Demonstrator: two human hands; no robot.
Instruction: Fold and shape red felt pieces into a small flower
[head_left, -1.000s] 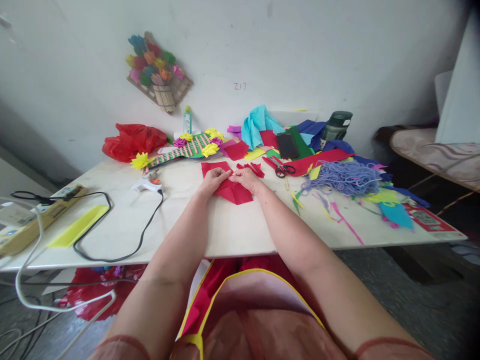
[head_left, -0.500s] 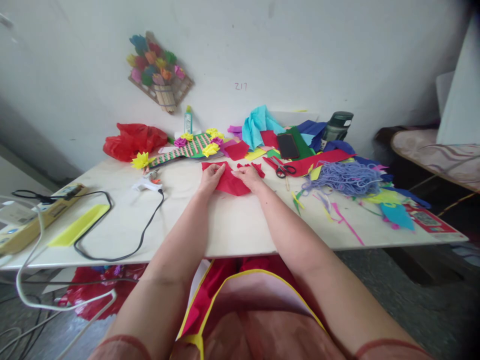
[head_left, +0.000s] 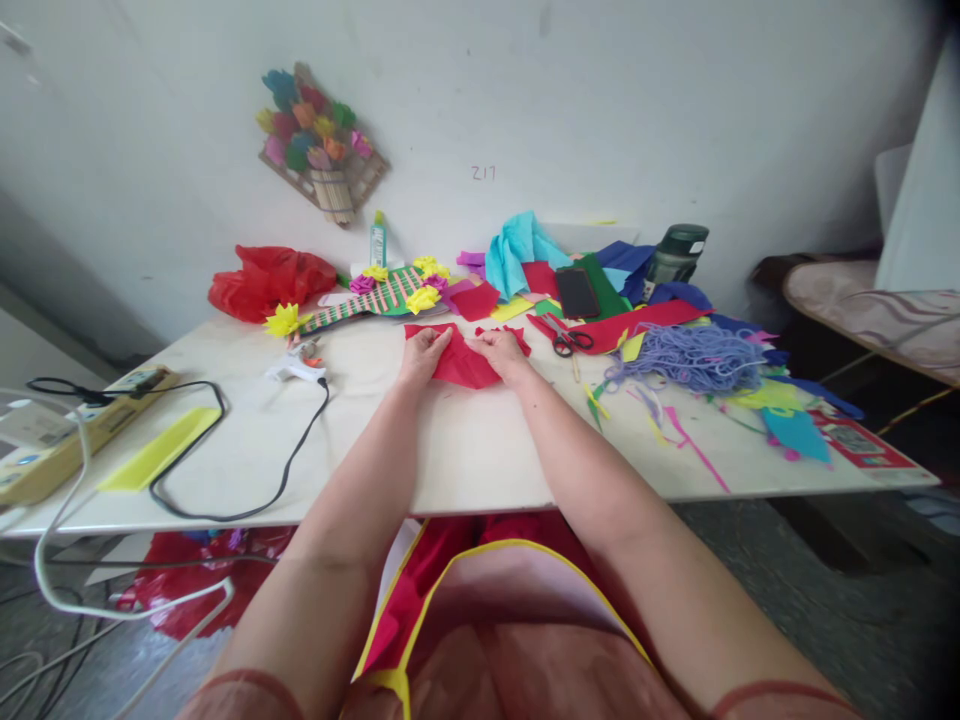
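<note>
1. Crinkly red paper-like sheet [head_left: 466, 371]: lies on the smooth white table [head_left: 480, 460], approx. mid-table L–R, spread under & btwn both hands.
2. L hand [head_left: 425, 356]: thumb & index tips together, clamped on the sheet's L part nr its far edge; other fingers partly hidden, can't tell exactly how they sit.
3. R hand [head_left: 498, 354]: thumb & fingertips together, pinching the sheet's R part; tips well apart from L hand's.
4. Just beyond R hand: small crumpled red pieces [head_left: 523, 342].
5. Farther R: black-handled metal scissors [head_left: 561, 335], flat black phone [head_left: 576, 292] behind; then tangled purple-blue yarn heap [head_left: 686, 360].
6. L of L hand: white plastic glue gun [head_left: 300, 369]; behind it, green guitar-shaped board [head_left: 382, 297] w/ pale strips.
</note>
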